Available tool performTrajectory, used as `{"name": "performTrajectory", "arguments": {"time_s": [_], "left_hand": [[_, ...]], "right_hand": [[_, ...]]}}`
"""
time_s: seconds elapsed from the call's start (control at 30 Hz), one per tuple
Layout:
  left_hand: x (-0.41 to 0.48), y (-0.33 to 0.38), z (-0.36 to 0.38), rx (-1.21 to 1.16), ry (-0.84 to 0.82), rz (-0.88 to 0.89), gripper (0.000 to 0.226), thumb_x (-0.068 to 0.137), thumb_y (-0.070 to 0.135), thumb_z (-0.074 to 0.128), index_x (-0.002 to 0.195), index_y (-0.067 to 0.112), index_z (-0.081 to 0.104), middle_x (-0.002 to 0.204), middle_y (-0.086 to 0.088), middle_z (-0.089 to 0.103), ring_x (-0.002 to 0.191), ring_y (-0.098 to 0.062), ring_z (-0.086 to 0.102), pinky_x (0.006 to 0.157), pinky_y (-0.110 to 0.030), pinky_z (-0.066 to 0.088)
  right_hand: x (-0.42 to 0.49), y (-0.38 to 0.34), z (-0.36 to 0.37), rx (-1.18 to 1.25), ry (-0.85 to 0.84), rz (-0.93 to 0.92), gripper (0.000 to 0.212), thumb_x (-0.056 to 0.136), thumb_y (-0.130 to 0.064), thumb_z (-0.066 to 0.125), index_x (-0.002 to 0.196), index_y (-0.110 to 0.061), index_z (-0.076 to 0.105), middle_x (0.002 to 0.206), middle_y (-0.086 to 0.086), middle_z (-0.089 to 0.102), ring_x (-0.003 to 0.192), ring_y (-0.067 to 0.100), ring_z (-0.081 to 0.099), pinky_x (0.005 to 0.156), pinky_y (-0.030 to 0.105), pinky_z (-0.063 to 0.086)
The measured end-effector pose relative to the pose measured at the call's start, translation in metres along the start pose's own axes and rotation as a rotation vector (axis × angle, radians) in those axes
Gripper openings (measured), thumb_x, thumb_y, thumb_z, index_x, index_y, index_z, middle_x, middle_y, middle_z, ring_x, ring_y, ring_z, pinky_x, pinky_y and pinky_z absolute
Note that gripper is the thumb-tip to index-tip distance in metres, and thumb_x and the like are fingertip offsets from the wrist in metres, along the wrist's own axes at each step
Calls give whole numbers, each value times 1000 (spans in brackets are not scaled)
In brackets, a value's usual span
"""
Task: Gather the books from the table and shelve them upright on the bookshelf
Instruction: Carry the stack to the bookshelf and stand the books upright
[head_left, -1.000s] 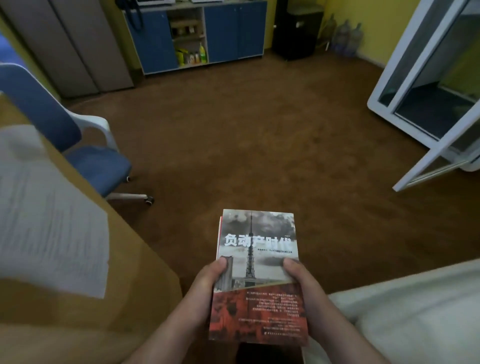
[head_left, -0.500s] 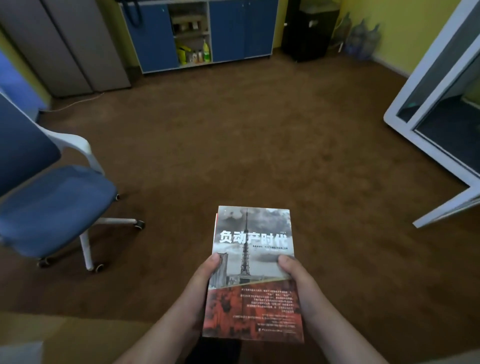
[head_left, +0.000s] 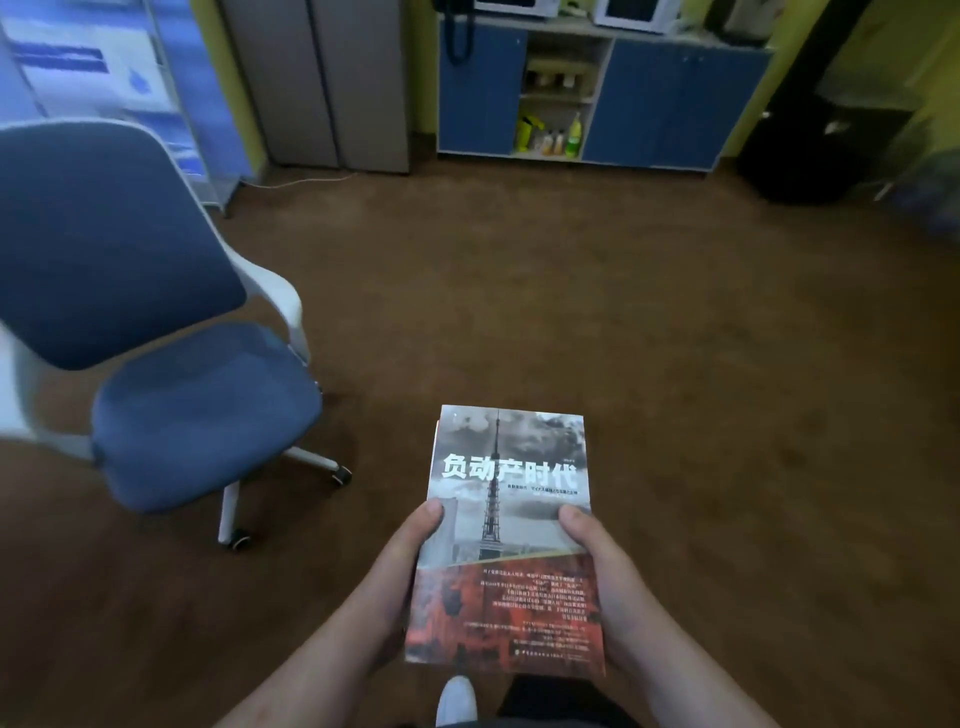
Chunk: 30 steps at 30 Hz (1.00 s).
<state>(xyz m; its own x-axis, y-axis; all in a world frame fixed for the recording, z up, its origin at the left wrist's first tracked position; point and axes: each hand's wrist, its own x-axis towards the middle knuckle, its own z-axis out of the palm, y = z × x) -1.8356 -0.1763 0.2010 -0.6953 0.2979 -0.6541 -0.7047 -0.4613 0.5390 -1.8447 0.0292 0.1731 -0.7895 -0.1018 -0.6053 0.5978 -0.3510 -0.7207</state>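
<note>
- Book (head_left: 511, 499): paperback. Upper cover grey, with a dark lattice tower under cloud and a bold white Chinese title. Lower part red-orange, with small white print.
- Pose: flat, face up, title end pointing to the top of the frame.
- Place: lower centre of frame, held in the air above brown carpet.
- Hold: left grip (head_left: 410, 566) and right grip (head_left: 597, 571) on the long edges, thumbs on the cover.
- Second book (head_left: 436, 434): thin red sliver showing beneath the upper left edge.
</note>
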Motion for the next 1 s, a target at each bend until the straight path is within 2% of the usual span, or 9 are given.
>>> {"name": "performTrajectory", "arguments": {"time_s": [0.13,0.23,0.33,0.4,0.6,0.77,0.87,0.9,1.0], "left_hand": [[20,35,-29,-117,115,95,51,85,47,46,89,13,84,105,-21,76,86,-32,76,68,-38,62],[37,63,-46,-229,203,160,52,82,46,46,87,10,83,99,-20,77,80,-31,77,64,-36,62],[51,95,-62,-353,279,233,52,91,42,41,89,5,78,88,-20,78,69,-29,77,53,-33,61],[57,117,-72,-446,346,262,53,96,41,38,91,3,75,86,-21,77,66,-30,76,50,-33,60],[63,153,-114,-643,531,380,55,75,51,50,83,9,84,97,-21,77,75,-32,76,60,-36,61],[39,155,-137,-798,778,445,59,74,56,55,97,8,81,110,-22,74,88,-34,74,78,-42,58],[23,147,-154,-921,877,492,71,76,59,58,121,6,70,121,-24,68,111,-43,63,101,-50,46],[18,144,-163,-950,886,521,67,81,55,53,123,5,67,118,-26,70,109,-44,66,98,-51,50],[0,140,-187,-1087,914,604,59,82,47,47,115,2,66,99,-29,74,81,-39,76,65,-40,61]], "right_hand": [[63,-25,45,-89,-155,85,71,77,-38,80,132,1,57,132,38,58,126,61,50,106,78,32],[107,-44,84,-188,-225,136,67,79,-32,76,132,4,56,128,38,61,117,57,59,107,70,40],[154,-64,126,-273,-335,204,55,87,-30,68,132,0,57,123,33,66,95,43,70,90,55,54],[185,-77,159,-305,-445,259,53,87,-32,68,130,-3,59,120,29,69,93,40,72,83,49,58],[252,-88,257,-524,-686,358,58,81,-35,66,131,-7,60,120,25,71,97,38,72,79,43,59],[266,-70,334,-664,-943,481,38,83,-22,68,115,0,72,102,24,76,80,31,77,62,33,61],[262,-47,376,-744,-1091,571,33,80,-24,60,96,-5,81,104,27,75,86,34,77,68,35,62],[262,-35,392,-794,-1139,597,37,79,-26,59,100,-3,79,106,27,75,88,34,77,70,36,63],[260,5,434,-953,-1223,609,53,77,-27,62,119,5,65,104,22,77,86,30,77,66,33,62]]}}
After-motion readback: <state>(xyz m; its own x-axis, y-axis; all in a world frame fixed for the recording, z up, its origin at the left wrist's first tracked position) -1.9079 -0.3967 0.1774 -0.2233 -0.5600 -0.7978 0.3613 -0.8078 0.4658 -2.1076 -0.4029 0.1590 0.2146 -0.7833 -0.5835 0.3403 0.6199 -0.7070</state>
